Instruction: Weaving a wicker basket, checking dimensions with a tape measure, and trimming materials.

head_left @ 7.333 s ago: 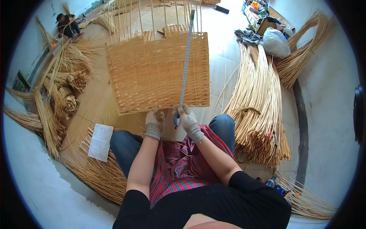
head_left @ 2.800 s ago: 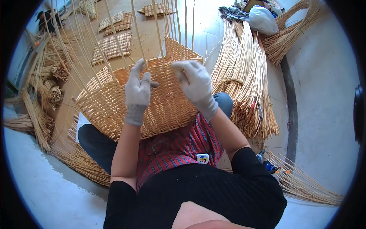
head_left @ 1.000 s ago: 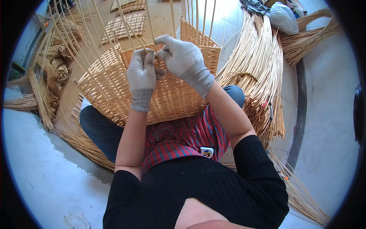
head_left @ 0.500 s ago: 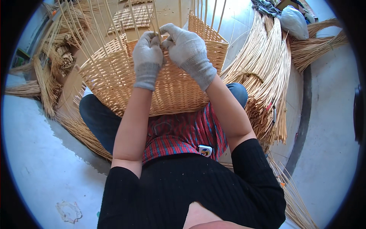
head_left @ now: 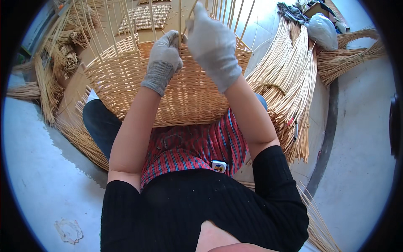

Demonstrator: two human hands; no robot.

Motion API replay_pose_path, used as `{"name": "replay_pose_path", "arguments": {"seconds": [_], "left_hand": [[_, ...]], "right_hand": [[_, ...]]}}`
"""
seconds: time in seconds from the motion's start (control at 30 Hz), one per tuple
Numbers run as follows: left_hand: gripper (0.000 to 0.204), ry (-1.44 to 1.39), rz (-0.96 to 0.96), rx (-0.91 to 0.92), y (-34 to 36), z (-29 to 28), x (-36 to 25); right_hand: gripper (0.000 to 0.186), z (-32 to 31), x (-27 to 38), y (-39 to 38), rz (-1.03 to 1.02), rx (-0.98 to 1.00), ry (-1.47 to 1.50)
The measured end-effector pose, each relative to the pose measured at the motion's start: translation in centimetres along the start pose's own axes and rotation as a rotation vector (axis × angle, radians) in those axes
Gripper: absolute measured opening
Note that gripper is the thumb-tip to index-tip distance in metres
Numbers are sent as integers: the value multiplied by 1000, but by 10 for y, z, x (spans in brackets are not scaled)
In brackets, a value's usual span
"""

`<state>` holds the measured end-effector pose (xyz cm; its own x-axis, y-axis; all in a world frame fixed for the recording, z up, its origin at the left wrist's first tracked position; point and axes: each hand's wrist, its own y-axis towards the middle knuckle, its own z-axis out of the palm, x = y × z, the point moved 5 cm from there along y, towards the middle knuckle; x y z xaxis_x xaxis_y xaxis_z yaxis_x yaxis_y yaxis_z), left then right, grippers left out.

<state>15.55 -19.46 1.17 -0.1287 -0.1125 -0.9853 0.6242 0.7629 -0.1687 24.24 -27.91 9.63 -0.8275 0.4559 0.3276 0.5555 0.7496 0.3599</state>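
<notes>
A half-woven wicker basket (head_left: 193,98) rests against my lap, with upright stakes (head_left: 153,17) rising from its rim. My left hand (head_left: 163,54), in a grey-white knit glove, is closed at the rim beside a tall stake (head_left: 180,19). What its fingertips pinch is mostly hidden. Gloved as well, my right hand (head_left: 213,44) is raised above the rim, closed on a thin wicker strand (head_left: 190,14) that slants beside that stake. Part of the strand is covered by the glove.
A large bundle of wicker rods (head_left: 291,80) lies on the right, with a pale plastic bag (head_left: 322,31) behind it. More bundles (head_left: 46,92) lie at the left. Beyond the basket is a small woven mat (head_left: 145,17). A striped red cloth (head_left: 180,159) covers my lap.
My right hand has moved up and away from my left hand, drawing the strand with it. My left hand stays at the rim, slightly lower.
</notes>
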Motion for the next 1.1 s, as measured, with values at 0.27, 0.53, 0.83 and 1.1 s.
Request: {"name": "replay_pose_path", "arguments": {"seconds": [0.27,0.53,0.83,1.1], "left_hand": [[17,304,155,-102,1,-4,-3],[21,49,316,-191,-46,3,8],[28,-42,722,-275,-40,-3,30],[36,15,631,-240,-41,-5,15]], "right_hand": [[18,11,-68,-42,364,-145,1266],[18,30,-72,-91,372,-258,1485],[26,-5,20,-111,-361,-469,646],[25,5,47,-74,-426,-317,445]]}}
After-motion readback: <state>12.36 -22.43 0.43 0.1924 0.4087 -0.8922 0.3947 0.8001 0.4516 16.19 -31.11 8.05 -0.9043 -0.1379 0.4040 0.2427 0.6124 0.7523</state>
